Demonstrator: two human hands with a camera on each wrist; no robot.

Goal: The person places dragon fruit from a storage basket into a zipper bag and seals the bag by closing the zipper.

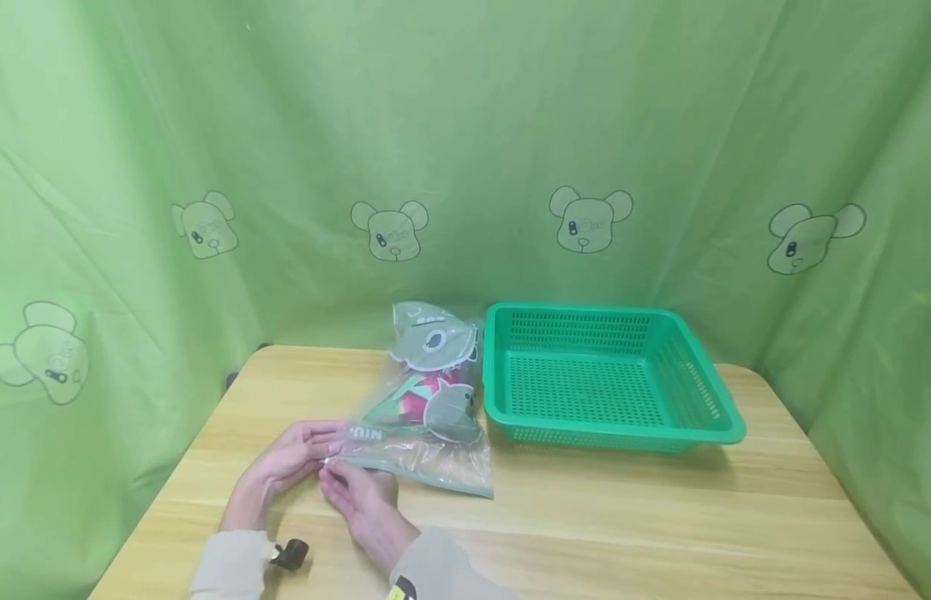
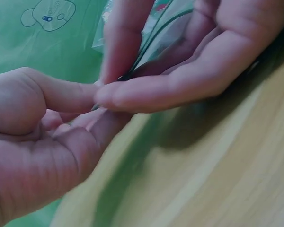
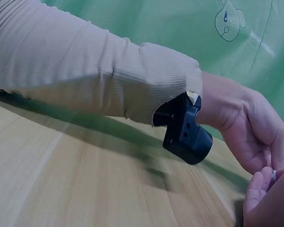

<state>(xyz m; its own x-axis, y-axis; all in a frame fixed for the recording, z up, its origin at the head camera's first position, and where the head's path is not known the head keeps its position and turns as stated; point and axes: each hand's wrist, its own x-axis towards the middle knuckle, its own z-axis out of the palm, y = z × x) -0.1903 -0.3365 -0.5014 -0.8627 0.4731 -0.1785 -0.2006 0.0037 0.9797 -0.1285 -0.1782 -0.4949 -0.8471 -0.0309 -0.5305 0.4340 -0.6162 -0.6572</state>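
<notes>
A clear zip bag (image 1: 405, 392) printed with cartoon bear shapes lies on the table, with something pink-red and green (image 1: 416, 404) inside. Its green zip strip (image 1: 435, 482) runs along the near edge. My left hand (image 1: 296, 454) pinches the bag's near left corner between thumb and fingers. Right beside it, my right hand (image 1: 363, 500) pinches the zip end, fingertips nearly meeting the left ones. The left wrist view shows the left thumb (image 2: 71, 97) and the right fingertips together at the strip. Between the fingers a small white piece (image 3: 273, 175) shows in the right wrist view.
An openwork green plastic basket (image 1: 585, 392) stands on the wooden table (image 1: 623, 525) at the bag's right. A green curtain (image 1: 465, 108) with bear drawings hangs behind and at both sides. A black wrist camera (image 1: 291, 554) sticks out from the left sleeve.
</notes>
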